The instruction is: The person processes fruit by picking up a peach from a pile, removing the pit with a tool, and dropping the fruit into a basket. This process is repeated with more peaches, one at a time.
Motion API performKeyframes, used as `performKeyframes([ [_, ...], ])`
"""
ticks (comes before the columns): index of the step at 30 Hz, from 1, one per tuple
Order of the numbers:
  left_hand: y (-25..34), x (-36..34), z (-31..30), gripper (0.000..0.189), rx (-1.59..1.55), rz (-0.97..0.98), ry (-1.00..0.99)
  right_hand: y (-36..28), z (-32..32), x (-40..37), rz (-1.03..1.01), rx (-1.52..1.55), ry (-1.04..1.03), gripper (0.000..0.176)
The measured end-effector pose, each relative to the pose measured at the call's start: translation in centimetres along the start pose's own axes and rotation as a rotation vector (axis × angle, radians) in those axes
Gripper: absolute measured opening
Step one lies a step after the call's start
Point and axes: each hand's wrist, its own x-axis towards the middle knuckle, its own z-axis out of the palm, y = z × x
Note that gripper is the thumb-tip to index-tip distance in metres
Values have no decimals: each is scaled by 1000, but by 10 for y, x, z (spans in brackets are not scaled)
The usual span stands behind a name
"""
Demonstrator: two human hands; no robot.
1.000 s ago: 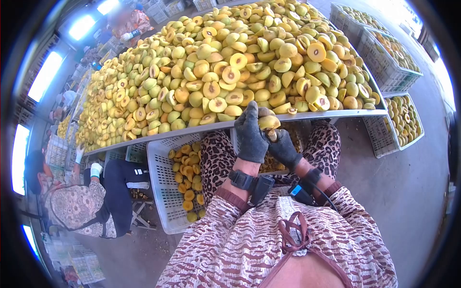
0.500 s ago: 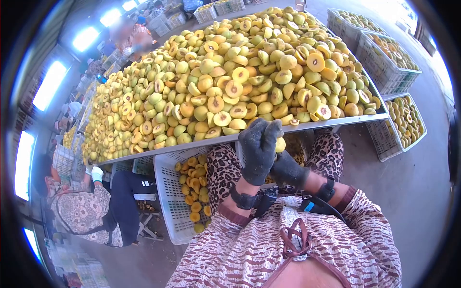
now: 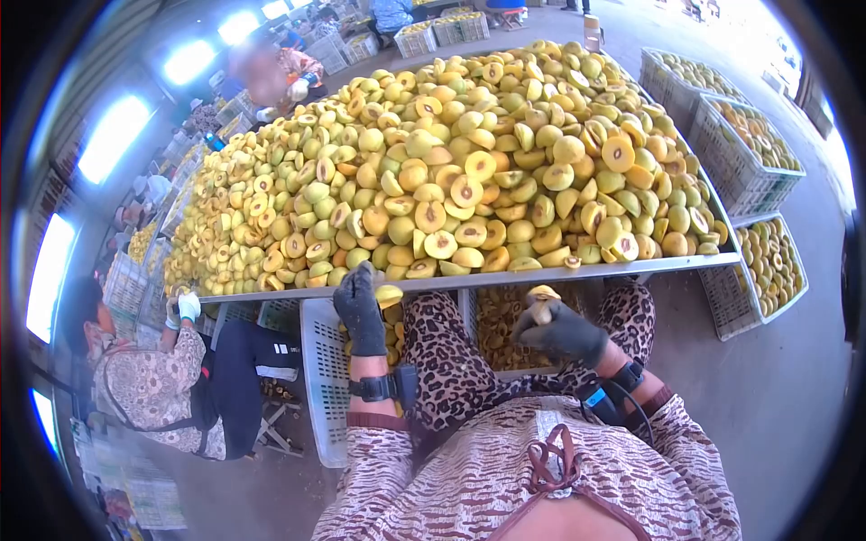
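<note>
My left hand [image 3: 359,311], in a dark grey glove, is at the tray's front edge above a white basket [image 3: 325,379], fingers curled. A yellow peach half [image 3: 389,296] is right at its thumb side. My right hand [image 3: 564,332], gloved alike, is closed above my right thigh; a yellow and tan piece [image 3: 543,305] pokes out of its fist, too small to name. Before me, a metal-rimmed tray [image 3: 505,279] bears a big heap of cut peaches [image 3: 424,189], many showing reddish centres. Between my knees, a container of brownish-yellow pieces [image 3: 514,329] sits under the tray.
Crates of peach halves [image 3: 740,171] stand along the right side, one lower crate [image 3: 771,270] close to the tray corner. On the left, a person in a patterned top [image 3: 149,388] sits at the same tray with white gloves. More people and crates [image 3: 415,41] are farther back.
My hands were together at the tray edge around a yellow fruit. They have parted: the left moved left over the white basket, the right moved slightly right.
</note>
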Motion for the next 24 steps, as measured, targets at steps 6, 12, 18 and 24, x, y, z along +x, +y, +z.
performKeyframes([
  [6, -22, 64, 53, 34, 1095, 787, -11, 39, 1, 17, -86, -432, 155, 23],
  [12, -70, 128, 146, 31, 1662, 601, -395, 46, -2, -1, -131, -588, 194, 27],
  [18, -36, 164, 140, 47, 1364, 300, -663, 26, -5, -25, -69, -179, 346, 23],
  [24, -19, 104, 113, 27, 94, 83, -568, -10, 2, -19, -142, -81, 437, 14],
])
